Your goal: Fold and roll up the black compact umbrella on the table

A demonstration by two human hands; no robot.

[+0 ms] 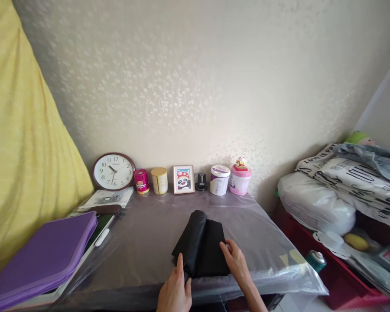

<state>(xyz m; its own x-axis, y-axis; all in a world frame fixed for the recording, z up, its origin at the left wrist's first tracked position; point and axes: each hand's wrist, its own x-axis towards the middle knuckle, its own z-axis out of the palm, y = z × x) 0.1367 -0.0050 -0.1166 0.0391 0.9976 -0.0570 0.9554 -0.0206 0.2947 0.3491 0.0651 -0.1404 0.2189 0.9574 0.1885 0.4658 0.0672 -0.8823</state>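
Observation:
A black folded cloth (201, 242) lies on the plastic-covered table (149, 242), near its front edge. My left hand (175, 288) grips the cloth's near left corner, with the thumb on top of the rolled fold. My right hand (235, 258) rests on the cloth's right edge, its fingers curled onto the fabric.
Along the wall stand a round clock (113, 171), a pink can (141, 180), a gold can (159, 180), a small framed picture (183, 179), a white tub (219, 180) and a pink jar (239, 178). A purple folder (42, 255) lies left. Bags and bedding (344, 186) pile up right.

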